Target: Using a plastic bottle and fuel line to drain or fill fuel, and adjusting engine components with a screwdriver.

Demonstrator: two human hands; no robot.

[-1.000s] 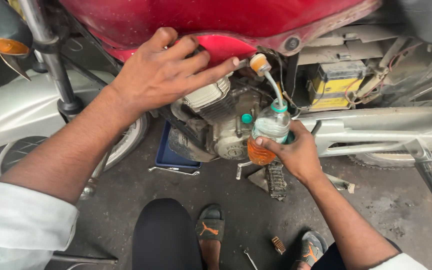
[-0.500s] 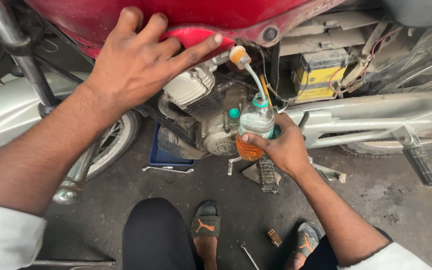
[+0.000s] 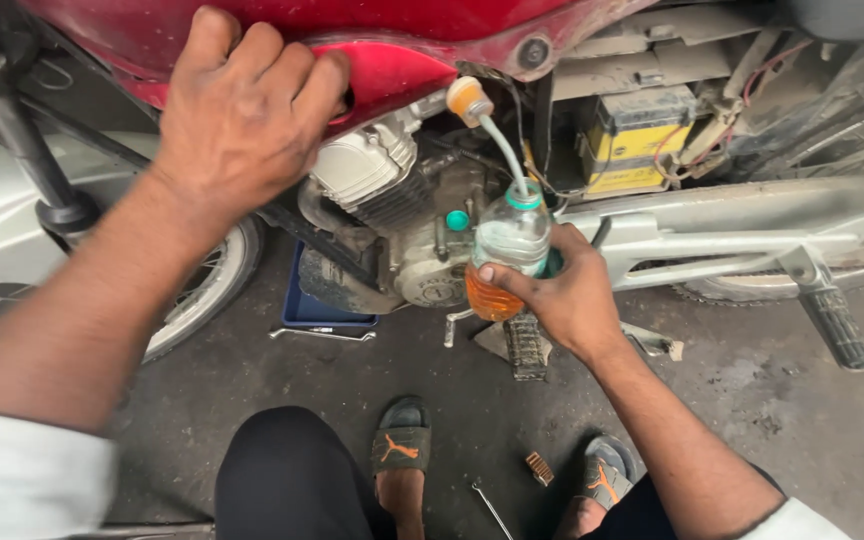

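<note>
we held a clear plastic bottle (image 3: 508,262) upright beside the engine, its lower part filled with orange liquid and the upper part clouded. a green cap closed its neck, and from the cap a thin pale tube (image 3: 503,150) curved up and to the left, ending in an orange fitting (image 3: 469,98) just under the red fuel tank (image 3: 392,65). the tank was glossy red, and its lower edge sat above the engine.

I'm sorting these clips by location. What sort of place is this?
Probably a motorbike repair spot. A red motorbike stands with its engine and yellow battery exposed, above a stained concrete floor with a loose tool.
</note>
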